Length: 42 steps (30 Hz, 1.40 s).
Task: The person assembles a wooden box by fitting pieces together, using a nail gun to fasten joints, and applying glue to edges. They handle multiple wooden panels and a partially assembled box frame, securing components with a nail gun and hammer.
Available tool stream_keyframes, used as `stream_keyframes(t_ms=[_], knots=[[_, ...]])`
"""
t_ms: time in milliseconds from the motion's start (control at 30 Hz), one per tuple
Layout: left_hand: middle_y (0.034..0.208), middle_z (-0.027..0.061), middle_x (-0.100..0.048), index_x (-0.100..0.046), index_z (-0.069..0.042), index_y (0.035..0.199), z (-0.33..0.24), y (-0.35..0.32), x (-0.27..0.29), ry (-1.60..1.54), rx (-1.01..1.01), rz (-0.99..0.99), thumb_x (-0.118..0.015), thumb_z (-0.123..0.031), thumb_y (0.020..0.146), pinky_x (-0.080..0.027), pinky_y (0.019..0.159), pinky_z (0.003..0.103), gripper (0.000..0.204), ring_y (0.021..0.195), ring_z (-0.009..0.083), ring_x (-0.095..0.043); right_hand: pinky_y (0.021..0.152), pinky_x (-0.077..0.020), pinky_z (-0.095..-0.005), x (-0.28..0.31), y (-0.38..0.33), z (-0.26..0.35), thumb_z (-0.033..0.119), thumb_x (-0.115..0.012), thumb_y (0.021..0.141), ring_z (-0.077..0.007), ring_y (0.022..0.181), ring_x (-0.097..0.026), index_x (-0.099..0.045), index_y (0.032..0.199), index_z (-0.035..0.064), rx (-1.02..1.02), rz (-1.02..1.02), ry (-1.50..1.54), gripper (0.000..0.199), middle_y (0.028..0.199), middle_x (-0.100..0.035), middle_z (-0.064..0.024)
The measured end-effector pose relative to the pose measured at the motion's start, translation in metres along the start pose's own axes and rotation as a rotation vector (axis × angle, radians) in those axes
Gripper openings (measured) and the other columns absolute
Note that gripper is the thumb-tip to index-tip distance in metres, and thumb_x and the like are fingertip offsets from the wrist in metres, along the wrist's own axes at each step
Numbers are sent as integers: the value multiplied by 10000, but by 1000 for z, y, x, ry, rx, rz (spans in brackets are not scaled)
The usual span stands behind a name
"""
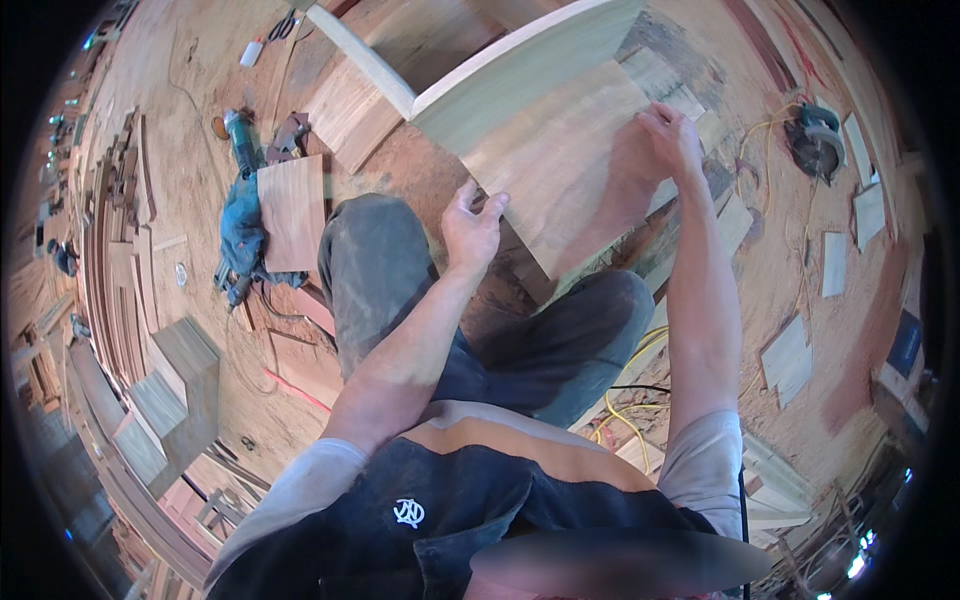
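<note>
A wide, pale wooden panel point(560, 165) slopes in front of my knees, its far side against an upright board point(530, 65) of a wooden frame. At the panel's left edge is my left hand point(472, 232), thumb and forefinger closed at the rim; the other fingers are partly hidden. My right hand point(675, 145) bends over the panel's far right edge with its fingers curled and pressed together there. A shadow from my right arm falls across the panel.
An angle grinder point(241, 140) and a blue cloth-wrapped tool point(243, 225) lie left, beside a square board point(292, 212). A circular saw point(813, 142) sits right, near a yellow cord point(768, 150). Stacked wood strips point(105, 230) line the far left. Wood offcuts point(788, 360) lie around.
</note>
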<state>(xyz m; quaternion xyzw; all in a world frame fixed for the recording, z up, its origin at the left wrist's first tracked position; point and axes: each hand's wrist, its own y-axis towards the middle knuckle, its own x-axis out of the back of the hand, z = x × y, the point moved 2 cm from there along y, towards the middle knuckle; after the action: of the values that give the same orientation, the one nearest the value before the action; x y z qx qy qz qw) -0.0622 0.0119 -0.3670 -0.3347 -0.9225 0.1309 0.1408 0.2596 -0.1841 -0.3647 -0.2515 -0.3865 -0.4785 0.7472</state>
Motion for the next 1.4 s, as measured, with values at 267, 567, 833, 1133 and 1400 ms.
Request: stream_keyframes(t_ms=[267, 567, 833, 1133, 1400], knots=[[1163, 177, -770, -697, 10, 1278, -14, -2, 3, 192, -142, 29, -735, -114, 932, -554, 986, 380, 369, 1085, 251, -735, 1034, -533, -432, -7, 12, -28, 411, -704, 965, -379, 1223, -686, -700, 1340, 29, 24, 132, -15, 535, 1272, -734, -232], [1194, 232, -755, -664, -4, 1332, -12, -6, 14, 220, -196, 16, -726, -147, 935, -550, 999, 401, 427, 1138, 298, -734, 1063, -502, -419, -3, 0, -16, 382, -715, 970, -402, 1244, -669, -639, 1372, -90, 86, 63, 109, 624, 1319, -691, -305], [1419, 218, -635, -291, -50, 1644, -89, -68, 55, -118, -549, 170, -779, -69, 926, -524, 1041, 468, 868, 1213, 350, -679, 1052, -480, -351, 44, -126, 64, 148, -691, 1030, -220, 1206, -633, -540, 1457, -80, -11, -223, 766, 507, 1358, -673, -163], [1500, 161, -537, -199, -110, 1683, -263, -15, 309, -262, -966, -254, -672, -85, 993, -512, 1072, 438, 836, 1290, 263, -603, 1146, -465, -473, 108, -126, 326, 78, -735, 922, -349, 1327, -611, -541, 1448, -83, 686, -395, 789, 583, 1429, -626, -234], [1409, 109, -610, -273, -106, 1674, -111, 67, 528, -276, -283, -734, -689, -191, 1030, -534, 987, 414, 771, 1202, 231, -620, 1007, -552, -481, 57, -59, 341, 159, -827, 879, -365, 1252, -675, -679, 1357, 82, 883, -438, 151, 506, 1375, -699, -174]])
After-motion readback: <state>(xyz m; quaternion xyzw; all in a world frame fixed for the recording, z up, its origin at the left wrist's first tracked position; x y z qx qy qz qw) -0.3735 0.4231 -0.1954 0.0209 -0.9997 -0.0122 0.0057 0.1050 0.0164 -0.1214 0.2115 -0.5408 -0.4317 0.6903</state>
